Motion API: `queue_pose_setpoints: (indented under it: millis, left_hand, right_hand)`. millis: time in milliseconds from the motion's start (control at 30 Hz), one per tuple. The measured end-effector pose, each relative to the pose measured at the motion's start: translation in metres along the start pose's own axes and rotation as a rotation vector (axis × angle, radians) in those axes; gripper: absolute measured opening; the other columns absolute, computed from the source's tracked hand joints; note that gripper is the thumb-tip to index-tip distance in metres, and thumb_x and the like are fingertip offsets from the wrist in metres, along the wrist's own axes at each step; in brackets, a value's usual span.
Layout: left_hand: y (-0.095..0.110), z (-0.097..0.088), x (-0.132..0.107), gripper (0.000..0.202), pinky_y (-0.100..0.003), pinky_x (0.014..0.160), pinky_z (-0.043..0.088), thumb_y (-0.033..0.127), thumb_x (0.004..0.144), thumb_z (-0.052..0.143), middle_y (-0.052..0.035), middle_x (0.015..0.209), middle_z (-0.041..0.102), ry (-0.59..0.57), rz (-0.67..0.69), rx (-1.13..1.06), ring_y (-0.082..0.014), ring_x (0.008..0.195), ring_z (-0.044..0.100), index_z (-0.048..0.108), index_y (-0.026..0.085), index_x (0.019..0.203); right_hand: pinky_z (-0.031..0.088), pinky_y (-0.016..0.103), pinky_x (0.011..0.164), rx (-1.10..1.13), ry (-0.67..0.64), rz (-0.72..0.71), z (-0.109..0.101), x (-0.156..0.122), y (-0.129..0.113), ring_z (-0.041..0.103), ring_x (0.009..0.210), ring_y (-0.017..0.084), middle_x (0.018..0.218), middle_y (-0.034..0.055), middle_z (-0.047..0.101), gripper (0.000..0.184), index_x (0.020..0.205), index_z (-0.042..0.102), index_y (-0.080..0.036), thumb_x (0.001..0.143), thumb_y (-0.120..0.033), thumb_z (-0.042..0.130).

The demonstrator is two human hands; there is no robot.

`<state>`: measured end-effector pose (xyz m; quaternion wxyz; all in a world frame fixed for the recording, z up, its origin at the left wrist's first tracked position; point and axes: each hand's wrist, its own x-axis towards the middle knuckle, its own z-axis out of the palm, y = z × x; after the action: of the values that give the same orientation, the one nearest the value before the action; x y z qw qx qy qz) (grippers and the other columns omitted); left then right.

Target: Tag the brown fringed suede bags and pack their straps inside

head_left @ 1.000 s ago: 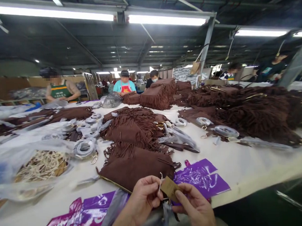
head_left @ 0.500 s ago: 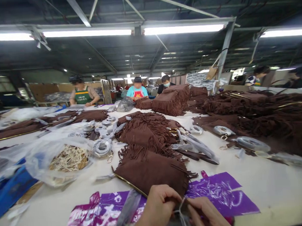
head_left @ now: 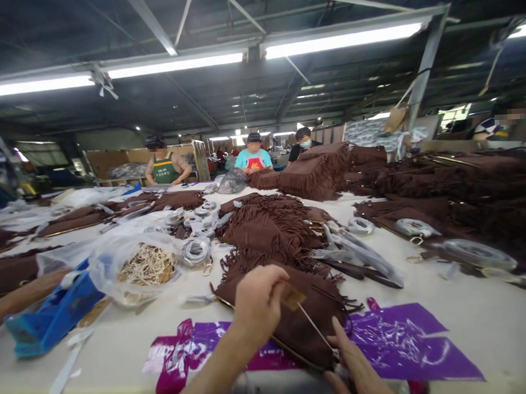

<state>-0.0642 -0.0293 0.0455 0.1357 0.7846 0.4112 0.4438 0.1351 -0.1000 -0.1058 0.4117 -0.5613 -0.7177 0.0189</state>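
My left hand [head_left: 259, 302] is raised over a brown fringed suede bag [head_left: 303, 317] and pinches a small tan paper tag [head_left: 292, 297]. A thin pale string runs taut from the tag down to my right hand [head_left: 358, 370] at the bottom edge. That hand's fingers are closed at the bag's near corner, where the string ends. The bag lies on purple plastic bags [head_left: 395, 345] spread on the white table [head_left: 477, 304].
More brown fringed bags [head_left: 268, 226] lie piled behind and at the right [head_left: 454, 194]. A clear bag of pale strings [head_left: 144, 263] and a blue tray [head_left: 54, 316] sit left, with another person's arm [head_left: 18, 295] beside them. Wrapped straps [head_left: 357, 257] lie right. Three workers stand at the far side.
My left hand has lifted the tag up and away from my right hand, drawing the string taut. The view has swung left, bringing the blue tray and another person's arm in.
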Motion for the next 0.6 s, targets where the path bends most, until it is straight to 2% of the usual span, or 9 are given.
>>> queue_pose_setpoints:
  millis: [67,167,267,367,467,533,600]
  left_hand:
    - [-0.023,-0.012,0.012,0.013,-0.025,0.064,0.039,0.012,0.078,0.050,0.0018,0.070,0.060,-0.007,-0.118,-0.097,-0.0149,0.067,0.053,0.060,0.020,0.081]
    - [-0.051,-0.015,0.023,0.009,-0.024,0.064,0.038,0.016,0.076,0.051,0.0027,0.067,0.057,-0.004,-0.188,-0.206,-0.0142,0.067,0.051,0.059,0.019,0.077]
    - [-0.057,-0.008,0.029,0.006,-0.024,0.067,0.040,0.020,0.075,0.054,0.0024,0.070,0.057,0.028,-0.217,-0.327,-0.0139,0.069,0.051,0.059,0.018,0.077]
    - [-0.058,0.006,0.029,0.007,-0.023,0.067,0.040,0.021,0.073,0.056,0.0030,0.071,0.056,0.019,-0.248,-0.437,-0.0130,0.069,0.051,0.060,0.018,0.079]
    - [-0.069,0.027,0.024,0.010,-0.022,0.062,0.039,0.018,0.072,0.054,0.0040,0.068,0.054,-0.045,-0.365,-0.498,-0.0118,0.064,0.049,0.059,0.018,0.081]
    - [-0.077,0.041,0.019,0.011,-0.021,0.056,0.038,0.016,0.070,0.053,0.0044,0.065,0.052,-0.082,-0.443,-0.507,-0.0112,0.059,0.047,0.059,0.017,0.079]
    - [-0.079,0.049,0.013,0.015,-0.021,0.053,0.037,0.013,0.068,0.053,0.0039,0.063,0.054,-0.131,-0.462,-0.490,-0.0114,0.057,0.048,0.062,0.016,0.080]
  right_hand:
    - [0.058,0.030,0.086,-0.005,-0.004,-0.057,-0.009,0.008,0.001,0.063,0.113,0.023,0.127,0.0085,0.063,0.060,0.150,0.025,-0.026,0.092,-0.019,0.039]
    - [0.053,0.031,0.092,-0.029,-0.043,-0.138,-0.034,0.038,0.003,0.062,0.113,0.023,0.124,0.0104,0.064,0.043,0.134,0.049,-0.021,0.091,-0.021,0.042]
    - [0.055,0.031,0.083,-0.043,-0.201,-0.177,-0.065,0.078,0.011,0.066,0.098,0.022,0.106,0.0082,0.070,0.032,0.114,0.061,-0.023,0.089,-0.019,0.042]
    - [0.054,0.033,0.075,-0.070,-0.296,-0.144,-0.087,0.108,0.022,0.066,0.086,0.022,0.092,0.0072,0.069,0.026,0.097,0.063,-0.023,0.088,-0.019,0.040]
    - [0.054,0.033,0.077,-0.057,-0.369,-0.121,-0.087,0.113,0.040,0.066,0.087,0.022,0.093,0.0083,0.070,0.026,0.099,0.063,-0.022,0.087,-0.021,0.040]
    - [0.055,0.034,0.081,-0.045,-0.422,-0.101,-0.079,0.105,0.060,0.067,0.092,0.023,0.098,0.0095,0.071,0.027,0.102,0.064,-0.022,0.088,-0.023,0.041]
    - [0.055,0.036,0.085,-0.045,-0.437,-0.089,-0.069,0.093,0.085,0.067,0.097,0.024,0.103,0.0106,0.072,0.029,0.104,0.066,-0.023,0.088,-0.025,0.042]
